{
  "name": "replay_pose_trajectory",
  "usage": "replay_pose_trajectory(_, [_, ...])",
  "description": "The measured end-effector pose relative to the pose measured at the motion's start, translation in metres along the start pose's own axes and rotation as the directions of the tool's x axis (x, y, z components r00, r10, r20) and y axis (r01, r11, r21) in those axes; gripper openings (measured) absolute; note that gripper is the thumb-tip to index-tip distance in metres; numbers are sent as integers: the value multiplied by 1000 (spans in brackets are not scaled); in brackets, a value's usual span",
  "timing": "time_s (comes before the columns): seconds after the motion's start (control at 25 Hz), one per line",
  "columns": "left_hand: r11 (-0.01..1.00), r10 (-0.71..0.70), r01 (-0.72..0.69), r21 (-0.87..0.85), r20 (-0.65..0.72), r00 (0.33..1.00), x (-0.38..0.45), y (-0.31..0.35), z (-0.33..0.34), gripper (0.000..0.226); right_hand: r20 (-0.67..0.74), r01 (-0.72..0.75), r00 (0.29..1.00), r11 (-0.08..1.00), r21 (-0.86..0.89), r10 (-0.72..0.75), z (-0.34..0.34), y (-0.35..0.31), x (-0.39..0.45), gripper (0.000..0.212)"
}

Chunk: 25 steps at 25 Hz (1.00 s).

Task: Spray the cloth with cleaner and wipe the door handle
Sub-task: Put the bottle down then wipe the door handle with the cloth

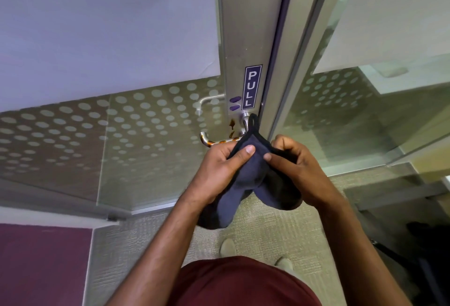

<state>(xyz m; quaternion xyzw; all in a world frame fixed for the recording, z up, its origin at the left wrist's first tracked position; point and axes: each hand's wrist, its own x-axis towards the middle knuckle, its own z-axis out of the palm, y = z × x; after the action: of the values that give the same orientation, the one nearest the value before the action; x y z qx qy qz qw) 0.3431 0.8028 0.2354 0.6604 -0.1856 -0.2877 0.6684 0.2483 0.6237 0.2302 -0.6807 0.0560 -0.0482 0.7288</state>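
Observation:
A dark blue cloth [246, 179] with a black edge and a small loop hangs between both hands, just in front of the door. My left hand [219, 162] pinches its left side with thumb on top. My right hand [292, 159] grips its right side. Just beyond the cloth, a silver lever door handle [209, 141] sticks out to the left from the metal door frame; brown smears streak the handle and the plate above it. No spray bottle is in view.
A blue PULL sign [252, 86] is on the metal door stile [241, 25]. Dotted frosted glass [121, 123] lies to the left, a glass panel [353, 111] to the right. Beige carpet [146, 245] is underfoot, with dark objects at the lower right.

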Motion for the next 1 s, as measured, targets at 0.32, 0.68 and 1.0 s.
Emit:
replay_pose_trajectory(0.32, [996,-10,2,-94,-86,996,11,16,5,32,182,-197,966,980,40,186,-24,-3,-14,31])
replay_pose_trajectory(0.68, [997,68,-60,41,-236,969,24,16,15,19,-35,-79,994,906,417,103,-9,-1,-4,51])
replay_pose_trajectory(1.0, [953,191,-111,281,-276,942,30,14,-6,2,-118,-219,948,875,432,296,-5,-26,5,35])
